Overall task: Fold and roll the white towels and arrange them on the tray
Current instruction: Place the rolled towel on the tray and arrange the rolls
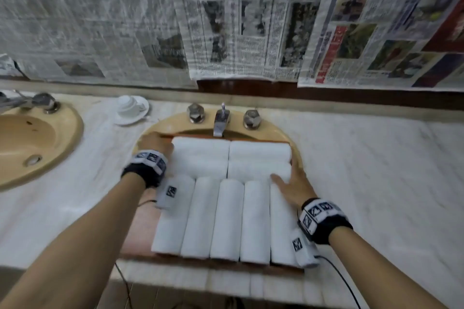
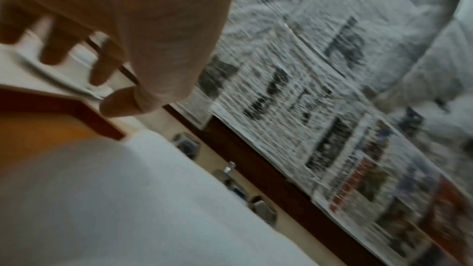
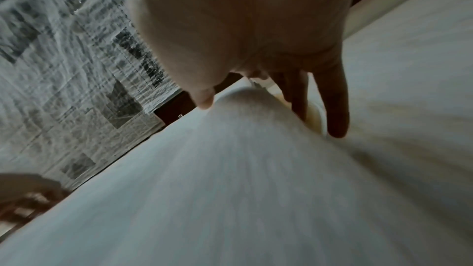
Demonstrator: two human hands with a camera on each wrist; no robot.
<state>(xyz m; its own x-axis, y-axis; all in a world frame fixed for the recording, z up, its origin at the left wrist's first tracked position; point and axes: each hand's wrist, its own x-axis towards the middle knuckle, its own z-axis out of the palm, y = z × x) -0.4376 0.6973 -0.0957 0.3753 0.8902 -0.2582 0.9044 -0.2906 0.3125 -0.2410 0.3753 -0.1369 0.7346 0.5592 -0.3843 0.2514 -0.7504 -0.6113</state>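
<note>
Evidently near completion: rolled towels fill the tray; left hand, released, at 11 o'clock; right hand, flat, pressing a roll at 3 o'clock.

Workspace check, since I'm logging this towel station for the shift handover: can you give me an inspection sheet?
Surface: pale marble counter with two tan sinks; tray sits over the nearer sink.
Job's things: wooden tray holding rolled white towels, five lengthwise in front, more crosswise behind.
Clutter: upturned white cup on saucer.
Hands: left hand at the tray's far left corner, fingers loose; right hand lies flat on the towels at the right.
Cables: thin black wires trailing from both wrist units.
Surroundings: newspaper sheets covering the wall; chrome tap.
</note>
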